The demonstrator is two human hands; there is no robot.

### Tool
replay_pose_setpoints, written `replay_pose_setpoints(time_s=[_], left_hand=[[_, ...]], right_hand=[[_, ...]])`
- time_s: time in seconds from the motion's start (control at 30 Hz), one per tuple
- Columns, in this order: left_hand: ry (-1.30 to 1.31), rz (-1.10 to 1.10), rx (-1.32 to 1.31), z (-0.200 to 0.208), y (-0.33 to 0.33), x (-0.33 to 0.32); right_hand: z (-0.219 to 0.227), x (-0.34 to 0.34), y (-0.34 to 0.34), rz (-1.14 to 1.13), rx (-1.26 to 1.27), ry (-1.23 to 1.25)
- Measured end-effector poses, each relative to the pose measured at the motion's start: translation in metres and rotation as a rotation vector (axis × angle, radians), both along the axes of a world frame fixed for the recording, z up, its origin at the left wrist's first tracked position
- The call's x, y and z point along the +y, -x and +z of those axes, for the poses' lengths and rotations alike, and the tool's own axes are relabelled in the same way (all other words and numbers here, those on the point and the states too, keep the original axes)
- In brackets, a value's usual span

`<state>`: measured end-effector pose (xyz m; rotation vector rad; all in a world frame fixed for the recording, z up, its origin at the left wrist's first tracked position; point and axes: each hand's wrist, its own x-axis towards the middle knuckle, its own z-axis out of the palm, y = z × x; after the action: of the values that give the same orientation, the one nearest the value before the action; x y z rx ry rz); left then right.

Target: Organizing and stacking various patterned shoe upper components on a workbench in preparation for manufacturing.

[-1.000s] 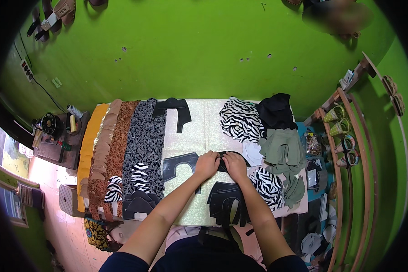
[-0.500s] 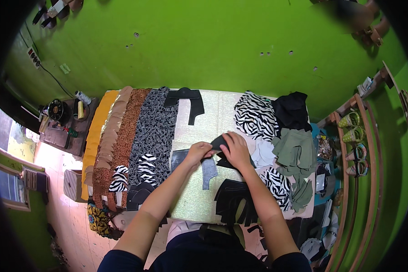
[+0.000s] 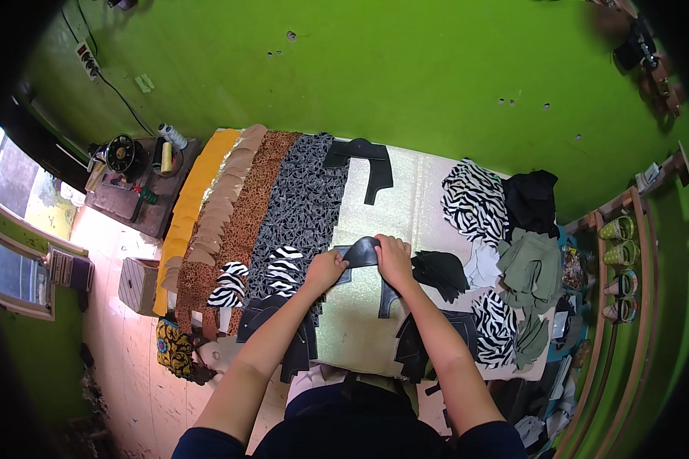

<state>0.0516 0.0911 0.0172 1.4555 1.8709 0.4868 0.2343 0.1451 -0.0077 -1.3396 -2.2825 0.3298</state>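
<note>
A curved black leather-like piece [image 3: 362,253] is stretched between my hands over the table. My left hand [image 3: 327,269] is closed on its left end, and my right hand [image 3: 393,258] grips its right end. Beneath it lies a larger black cut piece with a downward leg [image 3: 388,301], partly covered by the held piece and my hands. Just right of my right hand rests a stack of small black pieces [image 3: 439,274]. A similar black cut piece [image 3: 377,174] lies at the far side of the table.
Overlapping yellow [image 3: 185,218], tan, leopard-print [image 3: 245,203] and grey patterned pieces [image 3: 302,206] cover the table's left side. Zebra-print [image 3: 475,197], black and olive pieces [image 3: 527,260] are piled at the right. A sewing machine [image 3: 121,157] stands left; a wooden rack [image 3: 644,268] holds shoes at right.
The curved black piece, earlier bunched between my hands, is now spread wider and lies above the larger cut piece. My right hand has moved off the small black stack. The view has shifted left.
</note>
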Motion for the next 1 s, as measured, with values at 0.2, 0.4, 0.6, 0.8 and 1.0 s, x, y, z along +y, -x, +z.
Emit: replay_pose_setpoints(time_s=[0.2,0.4,0.6,0.8,1.0], left_hand=[[-0.083,-0.026,0.098,-0.007,0.006,-0.003],[-0.407,-0.151,0.365,0.002,-0.008,-0.004],[-0.494,-0.327,0.343,-0.021,-0.003,0.005],[-0.303,-0.418,0.381,-0.001,0.005,0.023],[-0.141,-0.320,-0.061,0.029,0.030,0.076]], right_hand=[[-0.006,-0.010,0.006,0.020,-0.108,-0.061],[-0.008,-0.009,0.002,-0.102,-0.148,-0.324],[0.004,-0.009,0.008,-0.135,-0.217,-0.112],[0.006,0.002,0.006,-0.005,-0.065,-0.078],[0.038,0.057,0.004,-0.046,0.090,-0.025]])
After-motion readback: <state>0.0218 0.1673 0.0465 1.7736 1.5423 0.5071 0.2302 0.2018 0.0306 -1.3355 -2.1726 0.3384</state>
